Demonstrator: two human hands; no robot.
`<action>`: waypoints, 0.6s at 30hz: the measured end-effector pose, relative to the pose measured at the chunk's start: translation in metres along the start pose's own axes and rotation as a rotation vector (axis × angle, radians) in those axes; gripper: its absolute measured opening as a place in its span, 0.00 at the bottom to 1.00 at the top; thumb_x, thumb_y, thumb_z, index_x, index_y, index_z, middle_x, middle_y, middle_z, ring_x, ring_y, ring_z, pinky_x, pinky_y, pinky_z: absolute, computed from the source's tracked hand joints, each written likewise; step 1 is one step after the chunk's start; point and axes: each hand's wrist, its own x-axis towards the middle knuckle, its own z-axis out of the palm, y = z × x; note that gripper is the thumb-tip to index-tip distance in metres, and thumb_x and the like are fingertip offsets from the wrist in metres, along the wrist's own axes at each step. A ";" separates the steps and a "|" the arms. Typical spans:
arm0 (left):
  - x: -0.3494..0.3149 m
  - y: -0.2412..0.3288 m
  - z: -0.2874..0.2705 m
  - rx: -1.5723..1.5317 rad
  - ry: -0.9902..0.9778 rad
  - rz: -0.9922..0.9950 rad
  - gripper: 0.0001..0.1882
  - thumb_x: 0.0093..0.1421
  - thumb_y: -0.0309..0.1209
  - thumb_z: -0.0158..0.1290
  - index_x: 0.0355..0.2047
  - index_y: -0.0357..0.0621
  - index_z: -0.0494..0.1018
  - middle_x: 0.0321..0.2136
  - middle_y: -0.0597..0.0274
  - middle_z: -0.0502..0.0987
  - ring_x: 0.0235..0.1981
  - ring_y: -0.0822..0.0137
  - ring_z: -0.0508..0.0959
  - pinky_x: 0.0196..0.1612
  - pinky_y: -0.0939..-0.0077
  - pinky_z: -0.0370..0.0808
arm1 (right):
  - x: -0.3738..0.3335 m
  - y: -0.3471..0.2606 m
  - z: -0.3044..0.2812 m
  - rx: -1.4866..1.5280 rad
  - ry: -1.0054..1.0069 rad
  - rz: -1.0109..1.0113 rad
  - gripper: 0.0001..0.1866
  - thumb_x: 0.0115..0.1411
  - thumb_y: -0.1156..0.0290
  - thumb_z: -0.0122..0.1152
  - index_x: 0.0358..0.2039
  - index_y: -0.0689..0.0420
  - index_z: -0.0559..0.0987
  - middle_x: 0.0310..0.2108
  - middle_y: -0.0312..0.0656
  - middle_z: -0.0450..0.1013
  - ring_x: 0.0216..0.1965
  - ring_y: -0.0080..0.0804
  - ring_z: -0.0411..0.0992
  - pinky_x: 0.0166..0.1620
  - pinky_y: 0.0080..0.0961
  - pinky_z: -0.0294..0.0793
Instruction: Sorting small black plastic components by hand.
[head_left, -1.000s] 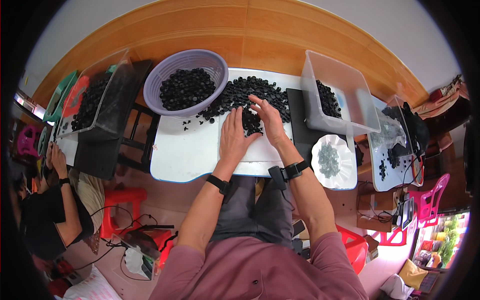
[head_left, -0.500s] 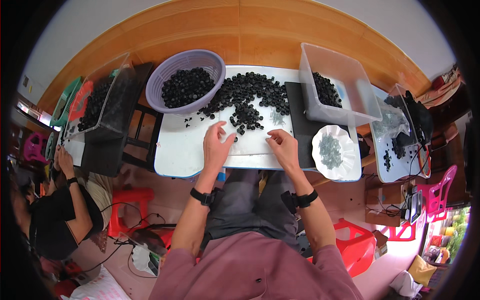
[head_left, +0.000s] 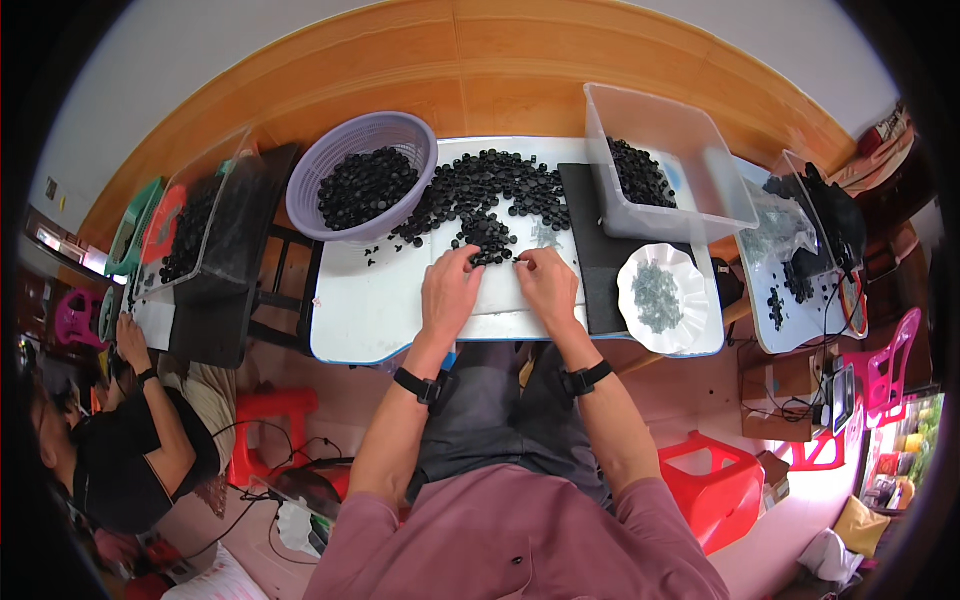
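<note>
A spread of small round black plastic parts (head_left: 510,185) covers the back of the white table. Its near tip reaches a white board (head_left: 505,292) in front of me. My left hand (head_left: 451,292) is at the left of that tip, its fingers closed on a small black part among the others. Close by on the right, my right hand (head_left: 548,287) has its thumb and fingertips pinched together. Whatever lies between them is too small to make out. Just beyond the right hand is a little heap of clear small pieces (head_left: 545,235).
A purple basket (head_left: 425,195) of black parts stands at the back left. To the right, a clear bin (head_left: 690,220) with black parts sits on a dark board (head_left: 605,290). Nearer is a scalloped white dish (head_left: 690,312) of clear pieces. Another person (head_left: 150,440) works at far left.
Both hands have moved forward to the near end of the black parts. The left fingers, apart before, have closed at the parts. My right hand has shifted left, nearer to the other.
</note>
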 end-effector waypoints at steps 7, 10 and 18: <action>0.000 0.016 0.020 -0.284 -0.084 0.152 0.19 0.59 0.18 0.60 0.51 0.43 0.78 0.38 0.55 0.81 0.36 0.58 0.82 0.38 0.68 0.80 | -0.004 0.003 -0.011 0.269 -0.077 -0.028 0.10 0.56 0.67 0.71 0.37 0.55 0.87 0.30 0.39 0.79 0.26 0.35 0.76 0.32 0.31 0.75; -0.001 0.011 0.025 -0.328 -0.086 0.133 0.14 0.58 0.19 0.62 0.45 0.42 0.81 0.36 0.54 0.82 0.35 0.56 0.83 0.39 0.67 0.80 | -0.005 -0.001 -0.014 0.312 -0.122 -0.005 0.09 0.57 0.66 0.71 0.37 0.55 0.87 0.30 0.40 0.80 0.25 0.34 0.76 0.32 0.31 0.75; -0.005 0.008 0.028 -0.354 -0.042 0.035 0.10 0.57 0.23 0.66 0.40 0.39 0.81 0.31 0.58 0.81 0.30 0.63 0.82 0.34 0.71 0.79 | -0.008 0.000 -0.014 0.304 -0.114 -0.044 0.07 0.59 0.67 0.70 0.33 0.57 0.87 0.29 0.41 0.81 0.23 0.33 0.76 0.29 0.29 0.74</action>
